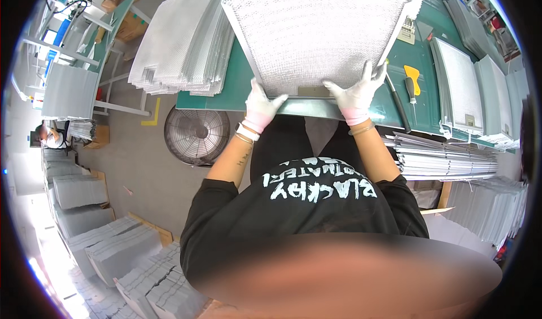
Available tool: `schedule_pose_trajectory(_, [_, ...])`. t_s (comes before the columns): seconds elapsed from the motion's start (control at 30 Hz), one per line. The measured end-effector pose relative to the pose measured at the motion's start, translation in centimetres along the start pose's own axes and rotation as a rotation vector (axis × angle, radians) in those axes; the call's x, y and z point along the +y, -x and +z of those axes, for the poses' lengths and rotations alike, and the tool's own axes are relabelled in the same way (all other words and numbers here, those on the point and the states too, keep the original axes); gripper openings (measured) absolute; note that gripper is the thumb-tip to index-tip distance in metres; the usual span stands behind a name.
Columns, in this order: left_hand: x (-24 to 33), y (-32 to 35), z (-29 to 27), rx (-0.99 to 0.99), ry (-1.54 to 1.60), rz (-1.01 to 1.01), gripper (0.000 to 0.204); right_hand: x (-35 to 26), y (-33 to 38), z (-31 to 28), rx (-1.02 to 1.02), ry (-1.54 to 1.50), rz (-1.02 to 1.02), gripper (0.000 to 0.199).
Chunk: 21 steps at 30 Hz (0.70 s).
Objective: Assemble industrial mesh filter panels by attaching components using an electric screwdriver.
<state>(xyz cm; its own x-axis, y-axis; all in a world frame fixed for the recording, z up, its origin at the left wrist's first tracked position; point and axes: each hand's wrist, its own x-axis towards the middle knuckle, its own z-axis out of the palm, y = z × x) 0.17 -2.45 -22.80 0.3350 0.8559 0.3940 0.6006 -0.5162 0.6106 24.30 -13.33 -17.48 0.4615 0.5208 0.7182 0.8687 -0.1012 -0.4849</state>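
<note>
Head view: a framed mesh filter panel (pixel 316 34) is gripped at its near edge by 2 gloved hands.

The left hand (pixel 261 105) and right hand (pixel 357 96) are each clenched on the panel's near corners as it lies flat on the green bench (pixel 406 101), beside a stack of mesh sheets (pixel 180 42). The step appears to be seating or aligning the panel; an even, square pull would be called for next.
</note>
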Motion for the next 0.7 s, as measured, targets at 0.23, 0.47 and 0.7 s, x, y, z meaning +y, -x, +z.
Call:
schedule_pose_trajectory(0.23, [-3.4,-0.3,-1.5,-0.152,-0.018,0.076,0.079,0.2,0.4,-0.2,0.027,-0.026,-0.031,0.129])
schedule_pose_trajectory(0.47, [6.1,-7.3,-10.6,-0.289,0.648,0.226,0.052,1.3,2.2,-0.2,0.114,-0.046,-0.02,0.132])
schedule_pose_trajectory(0.7, [10.6,-12.9,-12.6,0.109,0.82,0.209,0.012,2.2,2.0,-0.3,0.135,-0.055,-0.146,0.139])
